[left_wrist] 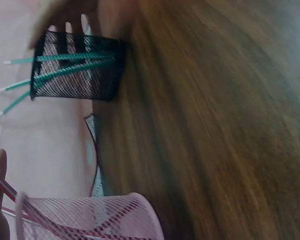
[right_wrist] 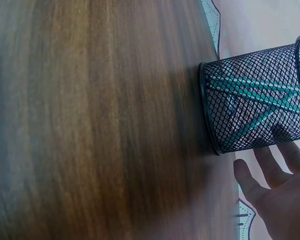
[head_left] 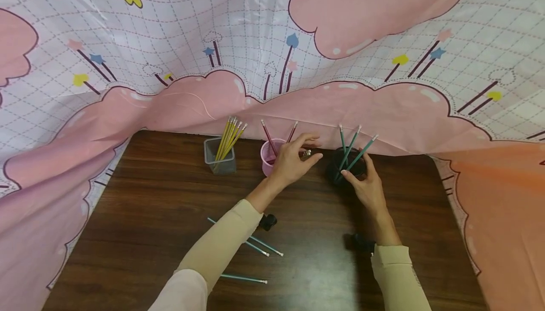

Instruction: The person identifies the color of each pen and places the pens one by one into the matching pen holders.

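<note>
My right hand [head_left: 369, 190] holds a black mesh pencil cup [head_left: 334, 171], thumb on the near rim and fingers round the far side. In the right wrist view, fingers [right_wrist: 272, 170] lie along the cup's mesh wall. Several green pencils [head_left: 350, 145] with white erasers lean inside it. My left hand [head_left: 291, 162] hovers at the right side of a pink mesh cup [head_left: 267, 166], fingers spread and thumb apart. Red pencils [head_left: 269, 138] stand in that cup, partly hidden by the hand; white pencil ends [head_left: 306, 153] show between thumb and fingers.
A clear square container [head_left: 223, 166] with several yellow pencils [head_left: 230, 138] stands left of the pink cup. Green pencils [head_left: 244, 279] lie on the brown wooden table [head_left: 149, 235], some partly under the left forearm. A patterned pink curtain [head_left: 272, 107] hangs behind the table's back edge.
</note>
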Demonstrator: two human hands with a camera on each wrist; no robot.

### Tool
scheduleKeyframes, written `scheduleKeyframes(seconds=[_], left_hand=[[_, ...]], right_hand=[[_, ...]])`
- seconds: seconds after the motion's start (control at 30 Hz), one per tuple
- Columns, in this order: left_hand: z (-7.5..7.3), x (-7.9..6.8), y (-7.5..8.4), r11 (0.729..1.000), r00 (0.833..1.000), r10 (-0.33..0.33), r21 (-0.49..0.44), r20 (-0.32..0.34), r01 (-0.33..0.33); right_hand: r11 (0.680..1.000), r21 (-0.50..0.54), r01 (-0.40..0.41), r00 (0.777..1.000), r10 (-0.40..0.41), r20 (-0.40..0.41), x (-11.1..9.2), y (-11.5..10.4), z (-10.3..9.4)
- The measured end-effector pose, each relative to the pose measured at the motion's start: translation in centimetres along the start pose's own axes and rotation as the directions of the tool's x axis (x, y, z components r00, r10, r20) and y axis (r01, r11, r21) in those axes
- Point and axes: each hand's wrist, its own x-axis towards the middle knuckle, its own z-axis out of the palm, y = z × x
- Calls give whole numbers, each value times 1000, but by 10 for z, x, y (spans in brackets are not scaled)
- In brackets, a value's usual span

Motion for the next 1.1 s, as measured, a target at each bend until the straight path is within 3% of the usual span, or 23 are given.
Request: scheduleKeyframes(seconds=[0.17,0.37,0.63,0.77,0.97,1.1], left_hand=[[-10,-7,-2,998,998,55,-31,-34,-56],[-34,-19,1,989,990,131,70,-55,-127],[-74,-49,4,994,988,103,57,-116,-97],[-85,-61,5,992,989,113,66,-100,-106],[-97,-74,4,995,994,97,-11,-53,-98],[-106,-79,14,997,997,69,-45,-39,-70]], right_hand=[[1000,-3,8,1000,-8,1,0,1,1],[1000,-1,-2,1000,2,-23,1,1,2],[1000,11,14,1000,-13,-28,1,0,2],[1000,9,25,999,-25,-36,1,1,0],[1000,-4,8,999,-8,-49,1,0,3],[1000,0,9,999,-9,-43,1,-1,5]])
